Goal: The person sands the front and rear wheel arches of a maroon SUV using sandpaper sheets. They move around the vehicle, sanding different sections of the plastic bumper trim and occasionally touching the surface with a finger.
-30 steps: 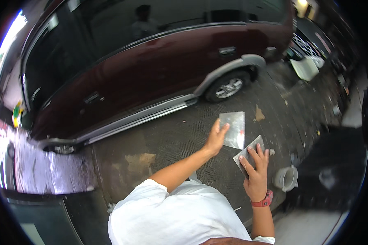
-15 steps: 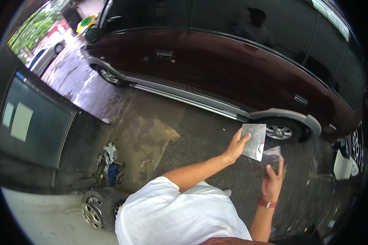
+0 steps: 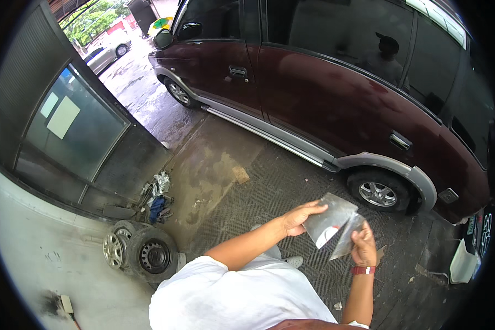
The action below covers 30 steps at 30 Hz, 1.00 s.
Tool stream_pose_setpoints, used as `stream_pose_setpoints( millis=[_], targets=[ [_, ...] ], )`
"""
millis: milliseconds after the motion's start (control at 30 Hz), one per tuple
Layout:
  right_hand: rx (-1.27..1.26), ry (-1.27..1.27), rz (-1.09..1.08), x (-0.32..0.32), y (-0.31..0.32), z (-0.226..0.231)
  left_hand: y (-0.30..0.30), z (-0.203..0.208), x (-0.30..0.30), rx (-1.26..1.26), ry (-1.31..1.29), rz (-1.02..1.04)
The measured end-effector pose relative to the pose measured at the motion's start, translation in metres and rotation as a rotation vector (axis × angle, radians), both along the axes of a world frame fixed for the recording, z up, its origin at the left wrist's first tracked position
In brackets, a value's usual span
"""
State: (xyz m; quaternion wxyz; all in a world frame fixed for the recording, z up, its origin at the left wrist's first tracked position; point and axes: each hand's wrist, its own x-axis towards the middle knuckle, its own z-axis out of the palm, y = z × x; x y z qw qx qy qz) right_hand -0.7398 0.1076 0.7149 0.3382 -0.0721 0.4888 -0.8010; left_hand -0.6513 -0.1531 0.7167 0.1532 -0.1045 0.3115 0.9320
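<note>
My left hand (image 3: 298,219) is closed on a flat, grey, shiny rectangular sheet (image 3: 329,215), with its thumb on top near one corner. A small red and white patch shows near the sheet's lower edge. In my right hand (image 3: 364,248) a second thin sheet (image 3: 345,240), greyish and partly see-through, is pinched between thumb and fingers. It is tilted and narrow as I see it. The two sheets are side by side, their edges close together or overlapping; I cannot tell if they touch. What they are made of is unclear. A red band circles my right wrist.
A dark red vehicle (image 3: 313,93) stands along the far side, its rear wheel (image 3: 377,193) just beyond my hands. Loose wheels and a tire (image 3: 151,254) sit at the lower left, near rags (image 3: 158,192). A pale panel (image 3: 463,261) lies at the right.
Both sheets have come lower and closer together, and the right one has tilted. The whole view has shifted, bringing more of the left wall and wheels into sight.
</note>
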Motion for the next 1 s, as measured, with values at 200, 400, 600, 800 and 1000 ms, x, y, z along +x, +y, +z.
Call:
stream_pose_setpoints(
  millis=[200, 400, 600, 800, 1000],
  targets=[
    [0.55, 0.766, -0.137, 0.006, -0.011, 0.037, 0.016, 0.02, 0.03, -0.348, 0.004, 0.241],
    [0.899, 1.58, 0.039, 0.076, -0.068, 0.061, 0.009, -0.013, 0.044, -1.141, 0.043, 0.562],
    [0.785, 1.761, 0.35, 0.14, -0.091, 0.081, -0.035, -0.041, 0.114, -0.589, -0.017, 1.084],
    [0.672, 1.469, 0.374, 0.174, -0.132, 0.061, -0.035, -0.034, 0.148, -0.354, 0.1, 0.915],
    [0.881, 1.705, 0.346, 0.15, -0.136, 0.077, -0.05, -0.053, 0.177, -0.472, 0.032, 0.95]
  ],
)
